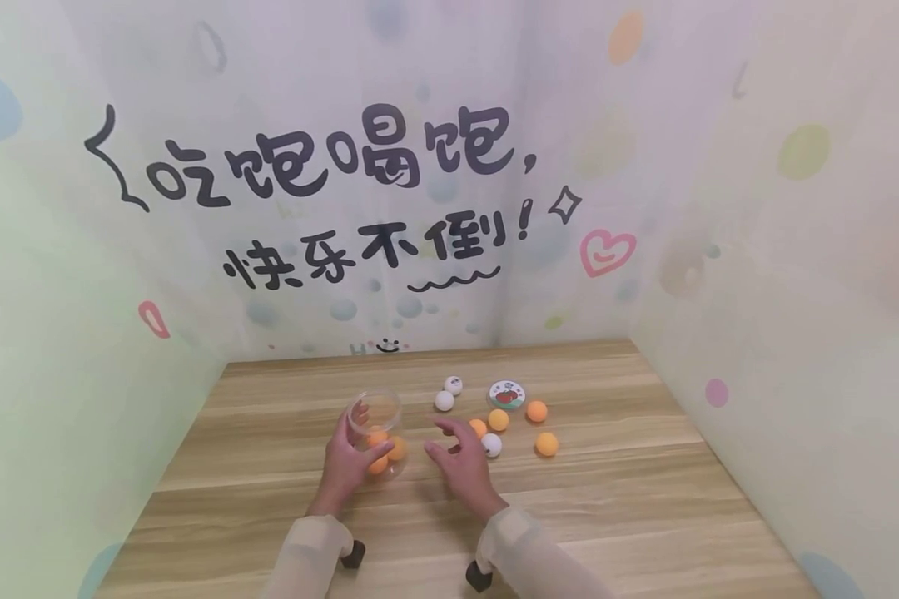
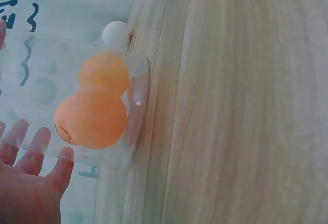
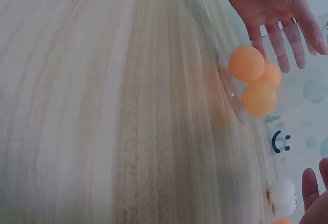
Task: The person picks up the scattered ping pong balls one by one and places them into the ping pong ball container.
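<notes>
A clear plastic jar [image 1: 375, 413] stands uncovered on the table with three orange table tennis balls [image 2: 97, 119] inside. My left hand [image 1: 347, 457] holds the jar from its left side, fingers behind the wall and thumb toward the front. To the right of the jar, my right hand [image 1: 464, 466] hovers with fingers and thumb spread apart and nothing between them. Just beyond that hand lie a white ball [image 1: 492, 445] and an orange ball [image 1: 478, 428], the latter partly hidden by it.
Two white balls [image 1: 444, 401] sit farther back, side by side. More orange balls [image 1: 546, 444] lie to the right, near a round lid [image 1: 507, 394] with a red and green picture. Printed walls [image 1: 419, 316] enclose the wooden table [image 1: 614, 516] at the back and sides.
</notes>
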Demonstrator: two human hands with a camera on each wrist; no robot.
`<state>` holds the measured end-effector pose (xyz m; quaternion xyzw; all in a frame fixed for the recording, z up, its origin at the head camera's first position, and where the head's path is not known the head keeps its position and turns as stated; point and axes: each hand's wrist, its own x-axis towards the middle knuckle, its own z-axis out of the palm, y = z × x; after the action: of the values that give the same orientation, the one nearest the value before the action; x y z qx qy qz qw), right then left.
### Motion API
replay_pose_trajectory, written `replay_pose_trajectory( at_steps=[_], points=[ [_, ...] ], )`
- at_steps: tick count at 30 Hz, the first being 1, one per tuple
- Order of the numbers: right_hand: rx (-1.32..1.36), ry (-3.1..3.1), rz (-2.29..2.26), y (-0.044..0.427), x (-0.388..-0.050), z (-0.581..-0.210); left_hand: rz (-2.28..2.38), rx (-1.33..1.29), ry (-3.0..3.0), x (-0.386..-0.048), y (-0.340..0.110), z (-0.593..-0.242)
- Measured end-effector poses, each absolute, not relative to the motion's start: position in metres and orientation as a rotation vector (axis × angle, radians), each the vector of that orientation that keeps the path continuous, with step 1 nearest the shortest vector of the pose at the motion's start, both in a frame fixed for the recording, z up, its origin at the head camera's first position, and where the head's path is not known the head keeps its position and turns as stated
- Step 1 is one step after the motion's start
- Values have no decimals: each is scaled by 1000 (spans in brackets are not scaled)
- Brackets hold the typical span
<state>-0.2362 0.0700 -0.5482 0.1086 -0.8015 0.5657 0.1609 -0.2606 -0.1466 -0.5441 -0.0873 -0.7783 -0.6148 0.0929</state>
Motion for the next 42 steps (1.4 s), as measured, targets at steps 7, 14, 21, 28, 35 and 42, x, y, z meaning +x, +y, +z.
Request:
replay_pose_trajectory(
  at_steps=[7, 14, 21, 28, 35, 42],
  points=[
    [321, -2286, 1590, 79, -234, -553, -1850, -258, -2331, -247, -142, -520],
    [304, -2264, 1533, 87, -236, -559, -1857, -259, -2315, -247, -141, -518],
    [272, -2254, 1545, 93, -235, -558, -1834, -232, -2307, -264, -146, -545],
    [176, -2252, 1514, 106, -235, -565, -1836, -246, -2262, -266, -140, -543],
    [152, -2218, 1443, 112, -232, -567, -1825, -201, -2291, -269, -139, -545],
    [141, -2210, 1436, 117, -232, -567, -1821, -189, -2323, -271, -138, -545]
  ],
)
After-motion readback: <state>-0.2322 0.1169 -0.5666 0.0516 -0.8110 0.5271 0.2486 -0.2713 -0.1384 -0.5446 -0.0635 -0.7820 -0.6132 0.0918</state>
